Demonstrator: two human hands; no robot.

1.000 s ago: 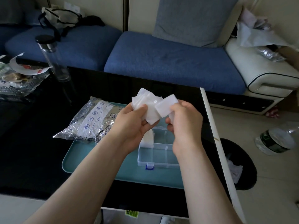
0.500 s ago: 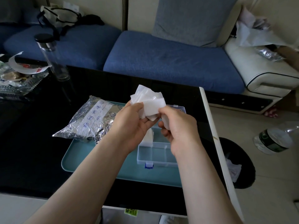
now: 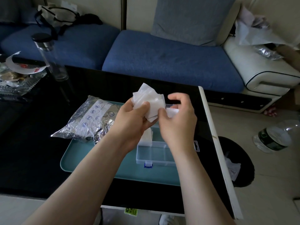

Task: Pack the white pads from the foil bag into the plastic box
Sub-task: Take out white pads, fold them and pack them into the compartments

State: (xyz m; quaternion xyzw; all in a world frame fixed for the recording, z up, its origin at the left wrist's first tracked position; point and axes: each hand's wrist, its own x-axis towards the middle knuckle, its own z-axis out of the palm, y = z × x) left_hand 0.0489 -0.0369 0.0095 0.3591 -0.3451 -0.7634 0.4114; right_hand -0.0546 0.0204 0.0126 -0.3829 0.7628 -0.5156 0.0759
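A loose stack of white pads (image 3: 148, 101) is gripped in the left hand (image 3: 131, 120), thumb pressed over its front, above the clear plastic box (image 3: 155, 153). A single pad (image 3: 172, 110) is pinched against the thumb of the right hand (image 3: 178, 125), whose other fingers are curled (motion blur softens them). Packed pads (image 3: 146, 137) are stood on edge in the box's left rear compartment, and a blue latch (image 3: 148, 164) is seen on its near wall. The box is set on a teal tray (image 3: 90, 161), over whose far-left edge a foil bag (image 3: 90, 120) is laid; "Date" and a row of round icons are printed on the bag's white strip. The tray is borne by a black glass table (image 3: 32, 151), where a black-lidded glass bottle (image 3: 48, 57) is stood far left.
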